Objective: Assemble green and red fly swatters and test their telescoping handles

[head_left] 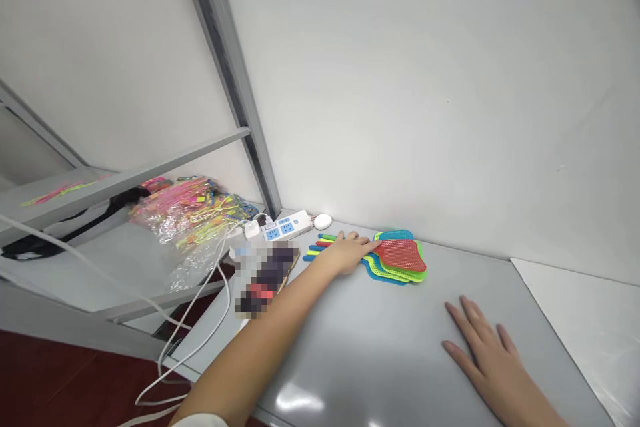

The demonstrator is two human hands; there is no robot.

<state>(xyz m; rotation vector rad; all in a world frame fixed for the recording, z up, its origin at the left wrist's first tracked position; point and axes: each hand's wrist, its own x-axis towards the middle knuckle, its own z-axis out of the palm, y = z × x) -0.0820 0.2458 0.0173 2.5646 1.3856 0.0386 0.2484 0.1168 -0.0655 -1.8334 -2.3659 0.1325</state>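
Note:
A stack of plastic fly swatters (400, 256) in red, green, yellow and blue lies near the wall on the grey table. Their mesh heads overlap toward the right, and the handles fan out to the left. My left hand (349, 252) rests over the handles and necks, its fingers bent round them and one finger stretched toward the red head. Part of the handles is hidden under it. Farther right and nearer me, my right hand (485, 353) has its fingers spread and holds nothing. It is over the tabletop (380, 340), apart from the swatters.
Left of the swatters are a power strip (287, 227), a round white disc (323, 221) and a blurred-out phone-like object (267, 280). White cables (227, 300) hang at the left edge. A metal frame (235, 73) and bagged colourful items (195, 207) stand beyond.

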